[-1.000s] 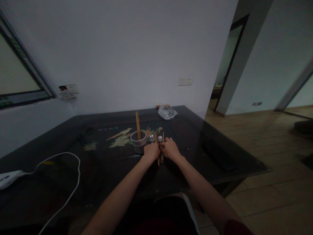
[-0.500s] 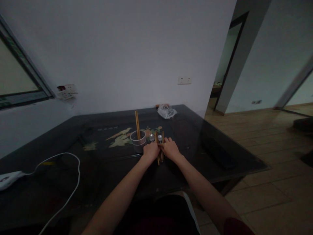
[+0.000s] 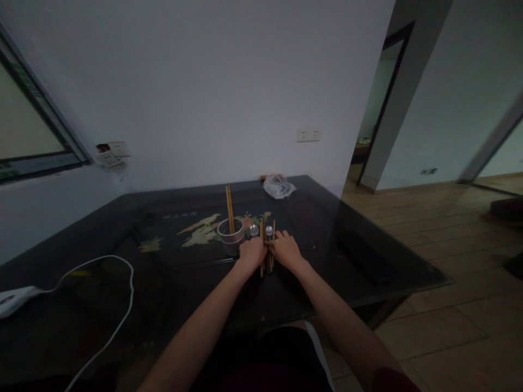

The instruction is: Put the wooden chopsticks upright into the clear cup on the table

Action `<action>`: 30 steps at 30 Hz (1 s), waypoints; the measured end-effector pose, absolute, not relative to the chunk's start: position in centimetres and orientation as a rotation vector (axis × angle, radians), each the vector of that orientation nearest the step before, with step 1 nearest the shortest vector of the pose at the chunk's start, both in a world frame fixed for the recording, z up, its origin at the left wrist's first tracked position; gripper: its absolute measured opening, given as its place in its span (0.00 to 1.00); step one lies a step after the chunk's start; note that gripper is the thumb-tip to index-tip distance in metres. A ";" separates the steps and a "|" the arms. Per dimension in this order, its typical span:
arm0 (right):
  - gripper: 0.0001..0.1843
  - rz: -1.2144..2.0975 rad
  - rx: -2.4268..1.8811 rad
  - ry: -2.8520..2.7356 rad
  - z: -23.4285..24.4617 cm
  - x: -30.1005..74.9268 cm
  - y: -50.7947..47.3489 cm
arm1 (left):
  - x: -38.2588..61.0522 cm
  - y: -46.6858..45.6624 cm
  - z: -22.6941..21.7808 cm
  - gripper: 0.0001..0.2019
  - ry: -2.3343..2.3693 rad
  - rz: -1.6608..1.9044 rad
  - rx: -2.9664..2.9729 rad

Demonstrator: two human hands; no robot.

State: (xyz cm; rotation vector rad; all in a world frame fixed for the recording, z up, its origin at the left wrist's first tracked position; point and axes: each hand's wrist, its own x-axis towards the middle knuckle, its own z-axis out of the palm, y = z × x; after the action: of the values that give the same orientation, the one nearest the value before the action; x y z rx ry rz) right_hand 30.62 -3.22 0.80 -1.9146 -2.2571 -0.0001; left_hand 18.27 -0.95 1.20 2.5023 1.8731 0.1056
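Chopsticks (image 3: 262,230) lie in a loose bunch on the dark counter (image 3: 163,305), between the person's two hands and running away from the body. From where I stand, going left to right, a greyish cup (image 3: 232,245) comes first, with an upright pair (image 3: 230,209) leaning in it, then a shiny round piece (image 3: 254,230), perhaps a spoon's bowl. The left hand (image 3: 252,251) has its fingers curled in beside the bunch, their tips hidden, so I cannot tell whether they grip. The right hand (image 3: 285,247) bends its fingers in narrowly opposite; whether they pinch anything I cannot tell either. The sticks look light, stiff and rather slippery, likely to roll, and best gathered around the middle. As for writing, pale characters (image 3: 180,214) on the counter are too dim to read, and I make out no brand on the cup
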 end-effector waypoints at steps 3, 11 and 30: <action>0.16 0.023 -1.921 -2.259 1.1 30.7 -3.3 | 18.4 -0.6 0.8 0.18 1.884 0.112 2.484; 0.15 0.029 -1.914 -2.268 1.4 30.9 -3.4 | 18.6 -0.1 0.7 0.18 1.868 0.044 2.446; 0.16 0.031 -1.934 -2.250 1.4 31.0 -3.4 | 18.7 0.0 0.4 0.19 1.853 0.084 2.483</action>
State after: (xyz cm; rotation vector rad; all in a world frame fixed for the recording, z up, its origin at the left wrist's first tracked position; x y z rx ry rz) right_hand 31.01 -3.36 1.37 -1.9344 -2.2498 0.0305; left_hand 18.72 0.02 0.45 2.4828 1.8529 0.0840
